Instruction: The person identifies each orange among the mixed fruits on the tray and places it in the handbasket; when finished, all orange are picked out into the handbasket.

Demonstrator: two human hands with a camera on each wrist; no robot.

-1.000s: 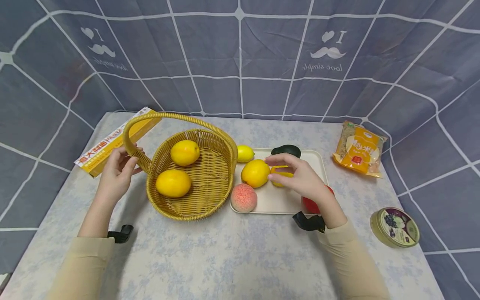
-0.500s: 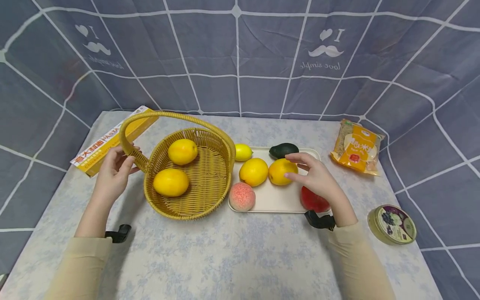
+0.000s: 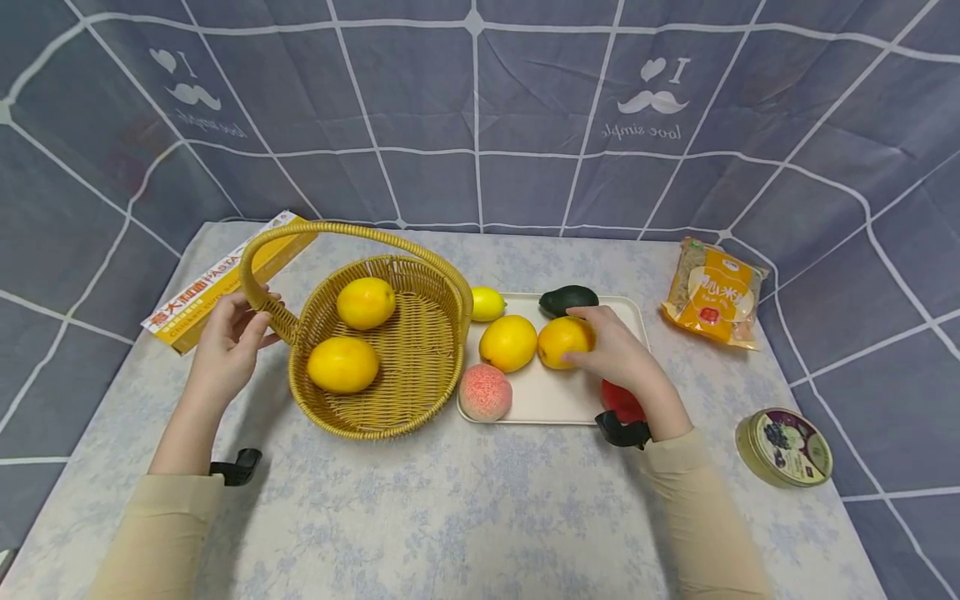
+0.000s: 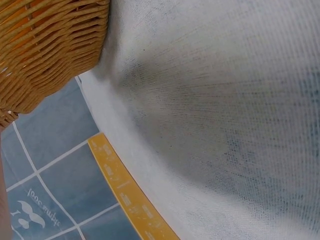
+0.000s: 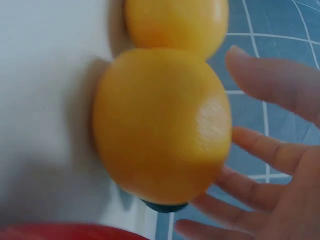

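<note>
In the head view my left hand (image 3: 234,346) holds the left foot of the handle on a yellow wicker basket (image 3: 420,333), thumb and fingers about it. Two oval yellow fruits (image 3: 343,365) lie inside. My right hand (image 3: 618,350) reaches over a cream tray (image 3: 551,408), its spread fingers around a round yellow-orange fruit (image 3: 562,342). The right wrist view has the thumb (image 5: 270,80) standing apart from this fruit (image 5: 160,125), while fingertips meet its side. Another yellow fruit (image 3: 508,343) sits against it on the tray.
Also on the tray are a peach (image 3: 485,393), a lemon (image 3: 487,305), a dark green avocado (image 3: 567,300) and a red fruit (image 3: 621,402) under my right wrist. A pasta box (image 3: 225,279) lies behind the basket; a food packet (image 3: 714,293) and a round tin (image 3: 783,447) stand right.
My right hand first drew back right from the yellow-orange fruit, its fingers wide, then came in again closely around it. The left hand keeps its place at the basket handle.
</note>
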